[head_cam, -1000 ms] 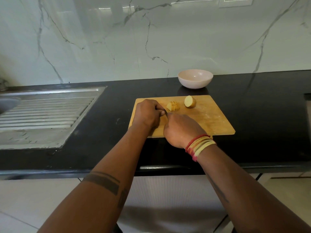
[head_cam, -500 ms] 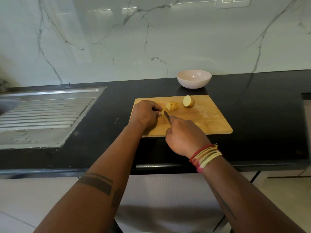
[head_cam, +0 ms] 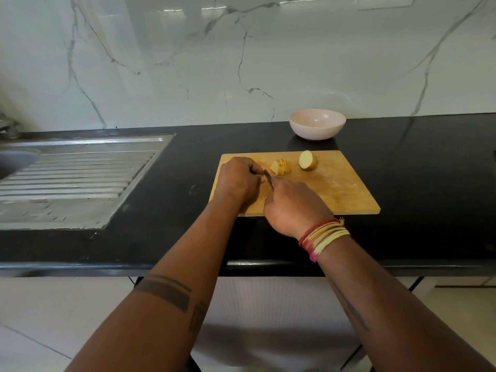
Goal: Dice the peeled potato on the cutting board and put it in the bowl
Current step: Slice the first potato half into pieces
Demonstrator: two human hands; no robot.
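On the wooden cutting board (head_cam: 343,191) lies a potato half cut into slices (head_cam: 281,167) that still stand together. The other, uncut half (head_cam: 308,160) lies just to its right. My right hand (head_cam: 292,208) grips a knife (head_cam: 267,177); the short dark blade points away from me, left of the sliced half and not touching it. My left hand (head_cam: 237,179) rests on the board's left part with fingers curled, fingertips beside the blade. I see nothing held in it. The pale, empty bowl (head_cam: 317,124) stands on the counter behind the board.
The black countertop (head_cam: 429,170) runs left to right, with its front edge near me. A steel sink drainboard (head_cam: 75,178) is set into it at the left. A marble wall rises behind the bowl.
My left hand has let go of the sliced half and drawn back to the left. The knife has come off the potato and pulled back toward me with my right hand.
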